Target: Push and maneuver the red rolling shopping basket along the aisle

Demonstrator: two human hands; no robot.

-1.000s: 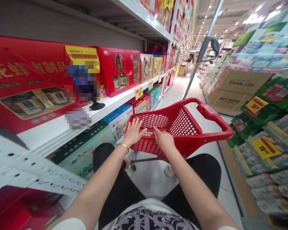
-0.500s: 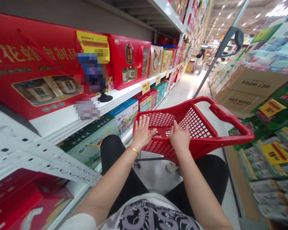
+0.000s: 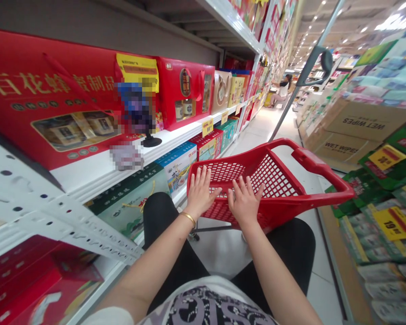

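Observation:
My left hand [image 3: 200,192] is spread palm down over the near left side of a red shopping basket cart [image 3: 284,205], with a gold bangle at the wrist. Beside it, my right hand [image 3: 246,201] is also spread, fingers apart, above the cart's near rim. Neither hand holds anything. Whether the palms touch the rim is hard to tell. Through the mesh, the inside of the basket shows between and beyond the fingers.
Red gift boxes [image 3: 186,92] line a white shelf [image 3: 88,180] at the left, with a small stand [image 3: 151,141] near its edge. Cartons [image 3: 345,144] and green packs [image 3: 358,189] are stacked at the right. A grey pole [image 3: 291,101] rises behind the cart; a person [image 3: 281,92] sits far down the aisle.
My right hand has opened out from a more bunched pose and shifted slightly left. My left hand stays spread in nearly the same place. The view has shifted slightly.

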